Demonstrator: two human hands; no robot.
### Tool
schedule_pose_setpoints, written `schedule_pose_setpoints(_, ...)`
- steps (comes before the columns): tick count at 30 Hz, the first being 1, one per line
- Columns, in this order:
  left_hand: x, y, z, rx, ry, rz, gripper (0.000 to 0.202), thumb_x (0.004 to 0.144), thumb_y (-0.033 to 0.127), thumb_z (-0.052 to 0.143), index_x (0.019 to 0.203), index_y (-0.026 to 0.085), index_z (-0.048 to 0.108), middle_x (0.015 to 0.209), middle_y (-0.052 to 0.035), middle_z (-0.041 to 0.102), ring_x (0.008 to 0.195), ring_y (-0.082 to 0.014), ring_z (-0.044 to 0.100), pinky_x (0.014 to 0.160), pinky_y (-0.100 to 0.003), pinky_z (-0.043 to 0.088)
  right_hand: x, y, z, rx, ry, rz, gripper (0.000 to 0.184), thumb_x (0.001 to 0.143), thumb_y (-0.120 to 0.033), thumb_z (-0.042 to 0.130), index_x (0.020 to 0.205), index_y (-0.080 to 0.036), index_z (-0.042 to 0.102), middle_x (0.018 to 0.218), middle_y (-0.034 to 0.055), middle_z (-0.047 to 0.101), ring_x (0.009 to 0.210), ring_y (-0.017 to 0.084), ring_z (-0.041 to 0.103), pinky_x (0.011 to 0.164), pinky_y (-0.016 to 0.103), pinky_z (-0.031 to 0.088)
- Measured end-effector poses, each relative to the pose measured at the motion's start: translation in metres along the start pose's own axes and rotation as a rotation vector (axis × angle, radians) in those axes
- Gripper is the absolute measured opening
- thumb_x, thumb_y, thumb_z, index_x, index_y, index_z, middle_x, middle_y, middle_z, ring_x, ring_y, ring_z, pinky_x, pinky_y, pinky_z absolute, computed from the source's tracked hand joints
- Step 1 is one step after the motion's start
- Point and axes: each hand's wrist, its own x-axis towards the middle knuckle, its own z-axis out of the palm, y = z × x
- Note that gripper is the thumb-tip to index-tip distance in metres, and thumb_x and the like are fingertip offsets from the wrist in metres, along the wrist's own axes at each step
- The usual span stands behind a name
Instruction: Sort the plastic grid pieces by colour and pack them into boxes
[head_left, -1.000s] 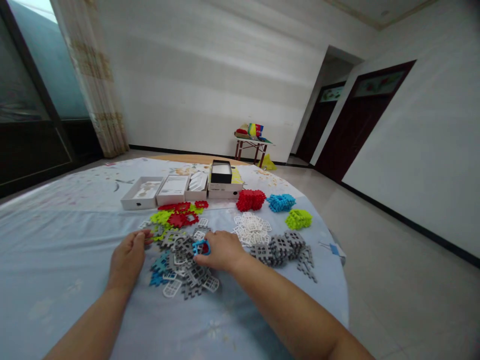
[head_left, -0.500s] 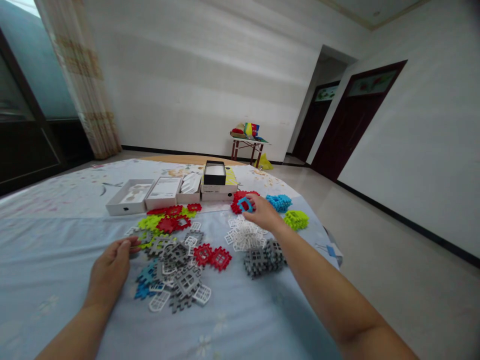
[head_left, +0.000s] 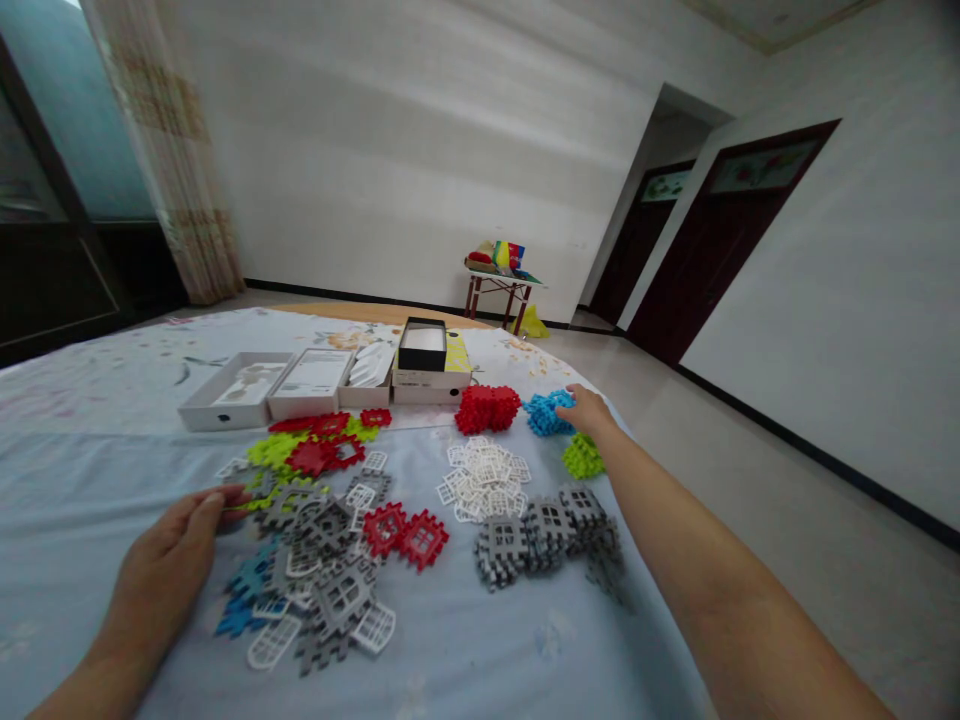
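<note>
Many toothed blue plastic pieces (head_left: pixel 545 414) cluster at the right hand (head_left: pixel 588 411).

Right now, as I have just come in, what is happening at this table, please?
A person's right hand is at the blue stack, between the red stack and the right edge. The left hand is at the mixed pile, by a lime-green piece. White pieces and gray stacks lie nearer the person; open boxes stand behind the mixed pile.
</note>
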Motion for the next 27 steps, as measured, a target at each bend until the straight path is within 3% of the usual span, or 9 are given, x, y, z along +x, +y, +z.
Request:
schedule_pose_setpoints(9, -0.005, 0.01, -0.002, 0.031, -0.005, -0.019, 0.044, 0.072, 0.051, 0.037, 0.093, 0.021, 0.061, 0.087, -0.0065, 0.069, 0.09, -0.0255, 0.063, 0.096, -0.044, 0.043, 0.016, -0.007, 0.02, -0.039, -0.028, 0.026, 0.057, 0.073, -0.039, 0.06, 0.125, -0.018, 0.051, 0.12, 0.0133, 0.059, 0.112, 0.028, 0.053, 0.089, 0.037, 0.041)
schedule_pose_setpoints(14, -0.002, 0.005, 0.0, 0.011, -0.005, 0.018, 0.039, 0.073, 0.047, 0.038, 0.09, 0.02, 0.061, 0.088, -0.0062, 0.069, 0.089, -0.0243, 0.064, 0.093, -0.042, 0.045, 0.008, -0.01, 0.005, -0.018, 0.038, 0.0, 0.055, 0.074, -0.038, 0.058, 0.124, -0.016, 0.052, 0.12, 0.0151, 0.058, 0.112, 0.031, 0.051, 0.091, 0.043, 0.039)
schedule_pose_setpoints(17, -0.001, 0.003, 0.001, -0.006, 0.015, 0.027, 0.035, 0.074, 0.045, 0.039, 0.086, 0.021, 0.061, 0.083, -0.0047, 0.07, 0.086, -0.0245, 0.066, 0.09, -0.042, 0.047, -0.004, -0.016, -0.012, 0.011, 0.095, -0.038, 0.05, 0.077, -0.035, 0.055, 0.122, -0.015, 0.053, 0.12, 0.014, 0.058, 0.111, 0.028, 0.052, 0.093, 0.041, 0.039)
schedule_pose_setpoints(20, 0.0, 0.002, 0.002, -0.024, 0.023, 0.036, 0.035, 0.075, 0.045, 0.04, 0.085, 0.021, 0.062, 0.081, -0.0039, 0.07, 0.086, -0.0243, 0.066, 0.089, -0.041, 0.048, -0.026, -0.032, -0.027, 0.066, 0.145, -0.125, 0.042, 0.081, -0.032, 0.052, 0.12, -0.017, 0.055, 0.12, 0.0098, 0.058, 0.109, 0.022, 0.053, 0.094, 0.035, 0.039)
schedule_pose_setpoints(23, -0.001, 0.002, 0.002, -0.031, 0.022, 0.04, 0.037, 0.077, 0.044, 0.04, 0.09, 0.019, 0.062, 0.083, -0.0051, 0.07, 0.086, -0.0237, 0.066, 0.089, -0.041, 0.048, -0.063, -0.061, -0.033, 0.239, 0.175, -0.327, 0.034, 0.081, -0.03, 0.052, 0.112, -0.017, 0.059, 0.111, 0.0083, 0.062, 0.099, 0.019, 0.057, 0.091, 0.032, 0.041)
schedule_pose_setpoints(27, -0.004, 0.001, 0.002, -0.051, 0.005, 0.04, 0.039, 0.08, 0.041, 0.038, 0.097, 0.015, 0.062, 0.09, -0.0075, 0.069, 0.084, -0.0214, 0.065, 0.085, -0.037, 0.049, -0.128, -0.105, -0.027, 0.495, 0.052, -0.553, 0.029, 0.082, -0.03, 0.054, 0.106, -0.016, 0.061, 0.101, 0.0073, 0.065, 0.089, 0.017, 0.059, 0.082, 0.03, 0.045)
